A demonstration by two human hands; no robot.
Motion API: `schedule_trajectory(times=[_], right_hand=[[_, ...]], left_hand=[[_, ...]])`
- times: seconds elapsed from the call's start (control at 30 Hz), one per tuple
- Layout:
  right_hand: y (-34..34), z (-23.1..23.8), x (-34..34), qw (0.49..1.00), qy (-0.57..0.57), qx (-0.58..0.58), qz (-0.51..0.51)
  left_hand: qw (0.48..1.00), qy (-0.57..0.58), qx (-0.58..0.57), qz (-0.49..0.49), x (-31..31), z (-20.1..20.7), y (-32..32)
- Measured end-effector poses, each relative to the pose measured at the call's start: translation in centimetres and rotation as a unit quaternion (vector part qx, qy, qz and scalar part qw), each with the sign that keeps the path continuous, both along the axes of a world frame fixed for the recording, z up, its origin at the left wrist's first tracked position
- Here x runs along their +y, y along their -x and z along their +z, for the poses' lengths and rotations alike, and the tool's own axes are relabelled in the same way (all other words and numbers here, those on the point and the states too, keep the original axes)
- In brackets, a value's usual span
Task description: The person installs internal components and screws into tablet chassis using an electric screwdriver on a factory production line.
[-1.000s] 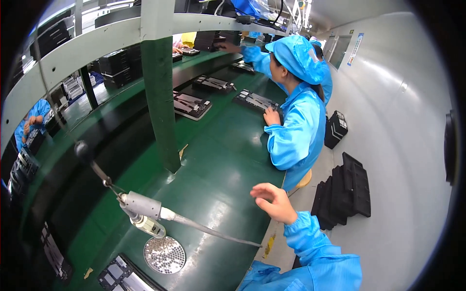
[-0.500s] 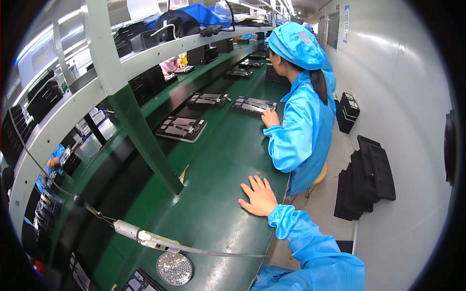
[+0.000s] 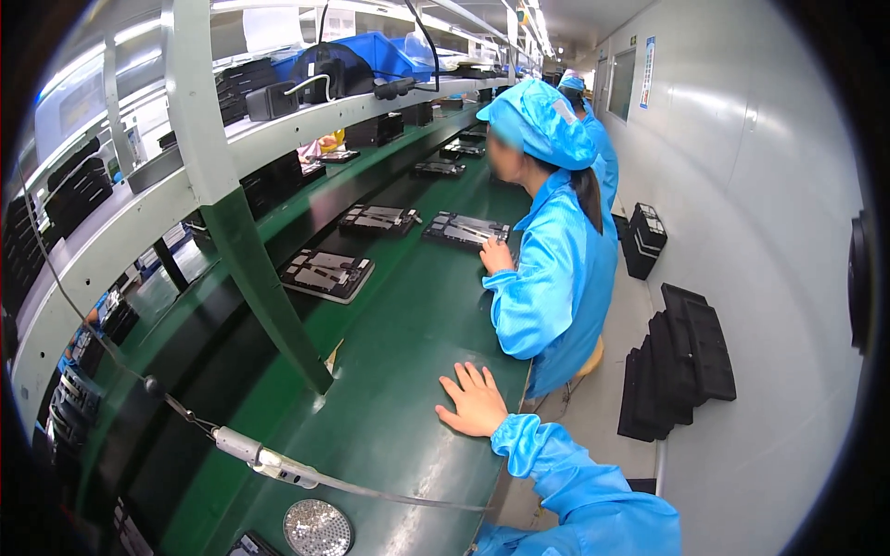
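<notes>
My right hand (image 3: pixel 475 403) lies palm down on the green tabletop (image 3: pixel 399 347), close to its edge. Its fingers are spread and hold nothing. A blue sleeve (image 3: pixel 575 482) covers that arm. My left hand is out of the picture. Nearer the lower edge, a round dish with a pitted metallic surface (image 3: pixel 318 528) rests on the table. Above it hangs an electric screwdriver (image 3: pixel 264 457) on a cord. Farther along, a person in blue workwear (image 3: pixel 565 241) has a hand (image 3: pixel 496 256) at an opened tablet-like device (image 3: pixel 466 229).
More opened devices lie farther off, one (image 3: pixel 329 275) beside the green post (image 3: pixel 264 287) and another (image 3: pixel 380 220) behind it. Black trays (image 3: pixel 672 361) are stacked on the floor by the wall. A shelf (image 3: pixel 306 120) above carries blue bins (image 3: pixel 375 56).
The view has shifted, so everything sits lower and a little left. The co-worker's head is raised somewhat. My right hand stays flat on the table.
</notes>
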State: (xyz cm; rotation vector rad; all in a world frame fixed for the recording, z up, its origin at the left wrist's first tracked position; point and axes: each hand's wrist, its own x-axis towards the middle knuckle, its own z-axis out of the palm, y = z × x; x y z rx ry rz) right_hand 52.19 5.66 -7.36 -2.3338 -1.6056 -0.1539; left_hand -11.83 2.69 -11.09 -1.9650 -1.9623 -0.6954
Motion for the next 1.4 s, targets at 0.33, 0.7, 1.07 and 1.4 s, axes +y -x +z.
schedule_trajectory(times=[0.33,0.7,1.07,1.4], right_hand=[[-3.4,5.6,0.1,0.969,-0.154,-0.194,-0.004],[-7.7,2.3,-1.1,0.975,-0.097,-0.201,-0.020],[-5.2,4.1,1.2,0.987,-0.153,0.002,0.050],[-4.1,-1.3,1.8,0.989,-0.132,-0.029,0.067]], left_hand=[[1.000,0.006,0.010,0.004,-0.3,0.5,-0.7],[0.995,-0.087,0.051,-0.004,0.4,1.5,-2.9],[0.951,0.101,-0.291,-0.002,-0.8,-0.1,-0.4],[0.942,0.057,-0.326,-0.052,-1.3,0.7,-1.2]])
